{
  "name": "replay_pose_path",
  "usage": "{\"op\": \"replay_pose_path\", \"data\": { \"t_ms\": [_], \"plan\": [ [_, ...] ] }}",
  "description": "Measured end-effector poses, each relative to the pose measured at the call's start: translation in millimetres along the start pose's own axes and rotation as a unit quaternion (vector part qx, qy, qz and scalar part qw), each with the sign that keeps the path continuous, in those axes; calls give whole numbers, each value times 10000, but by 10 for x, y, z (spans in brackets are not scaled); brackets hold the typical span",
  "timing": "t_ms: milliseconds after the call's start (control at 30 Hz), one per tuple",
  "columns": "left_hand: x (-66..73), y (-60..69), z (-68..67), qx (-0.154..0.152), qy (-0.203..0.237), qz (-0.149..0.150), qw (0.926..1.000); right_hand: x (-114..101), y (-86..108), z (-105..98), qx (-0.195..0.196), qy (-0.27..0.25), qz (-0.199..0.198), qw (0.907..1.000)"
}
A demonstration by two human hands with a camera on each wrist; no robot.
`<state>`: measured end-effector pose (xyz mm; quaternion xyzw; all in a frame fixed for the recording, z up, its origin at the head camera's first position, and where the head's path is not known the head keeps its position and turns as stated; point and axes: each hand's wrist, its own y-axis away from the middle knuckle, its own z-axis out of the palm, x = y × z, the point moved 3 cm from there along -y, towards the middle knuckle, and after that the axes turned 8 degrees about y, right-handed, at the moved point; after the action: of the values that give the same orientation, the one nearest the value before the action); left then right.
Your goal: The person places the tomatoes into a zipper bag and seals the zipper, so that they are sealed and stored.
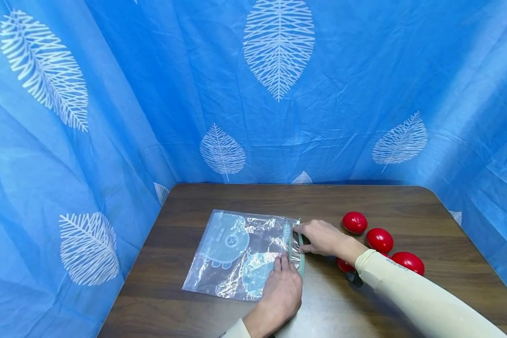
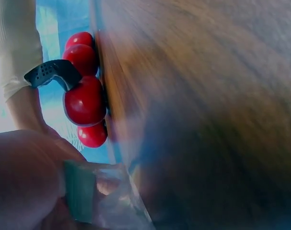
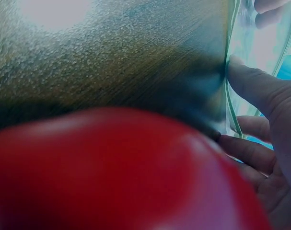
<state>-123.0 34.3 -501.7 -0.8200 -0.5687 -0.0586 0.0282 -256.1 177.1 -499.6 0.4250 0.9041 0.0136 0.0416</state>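
A clear plastic zip bag [image 1: 257,234] printed with pale blue cartoon shapes lies flat on the brown table, its green-edged mouth to the right. My left hand [image 1: 280,286] rests on the bag near the zip, its fingers straight; the thumb is hidden in the head view. At the mouth my right hand [image 1: 321,237] pinches the bag's edge, with the thumb [image 3: 253,84] on the near side and the other fingers lower. In the left wrist view the green strip [image 2: 79,191] shows beside my left hand.
Several glossy red rounded objects [image 1: 380,240] sit right of the bag, some partly hidden by my right wrist. One red object [image 3: 116,172] looms close in the right wrist view. The wooden table [image 1: 160,267] meets a blue leaf-patterned curtain [image 1: 338,94] behind.
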Motion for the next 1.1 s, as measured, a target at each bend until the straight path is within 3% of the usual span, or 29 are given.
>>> {"op": "replay_pose_path", "data": {
  "t_ms": [400,667,1100],
  "plan": [
    [-13,3,-6,-142,-220,-56,9996,-8,-3,-11,-36,3,10,10000],
    [-30,-23,-1,179,-44,-233,9996,-1,-2,-4,11,-55,-25,10000],
    [-64,-36,-48,500,-449,-376,9970,-11,20,-18,-14,-153,-6,9999]
  ]
}}
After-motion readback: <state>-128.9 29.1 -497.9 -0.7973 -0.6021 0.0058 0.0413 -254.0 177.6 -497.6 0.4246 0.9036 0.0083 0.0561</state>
